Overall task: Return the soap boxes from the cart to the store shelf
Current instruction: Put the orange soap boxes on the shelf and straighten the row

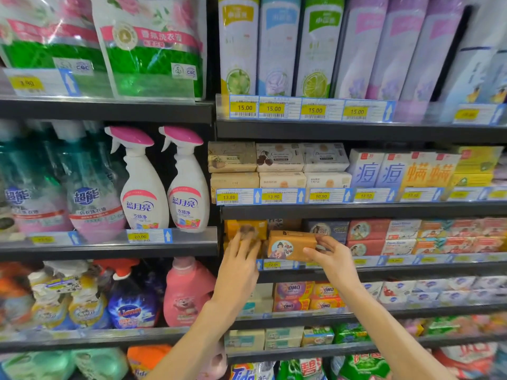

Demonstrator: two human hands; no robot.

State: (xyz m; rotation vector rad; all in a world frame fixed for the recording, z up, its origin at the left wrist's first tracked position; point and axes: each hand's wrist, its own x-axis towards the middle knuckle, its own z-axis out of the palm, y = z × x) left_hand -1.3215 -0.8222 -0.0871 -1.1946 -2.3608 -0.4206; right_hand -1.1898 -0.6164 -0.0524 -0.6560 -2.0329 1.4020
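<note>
An orange-brown soap box (291,244) with a round picture label is at the front of the third shelf (384,271), tilted slightly. My right hand (330,259) grips its right end. My left hand (241,256) reaches in just left of it, its fingers against yellow-orange soap boxes (247,229) stacked at the shelf's left end; whether it grips one is unclear. The cart is out of view.
Dark blue boxes (329,229) and red boxes (367,237) fill the shelf to the right. More soap boxes sit one shelf up (279,165) and one shelf down (310,296). Spray bottles (164,185) and detergent stand in the left bay.
</note>
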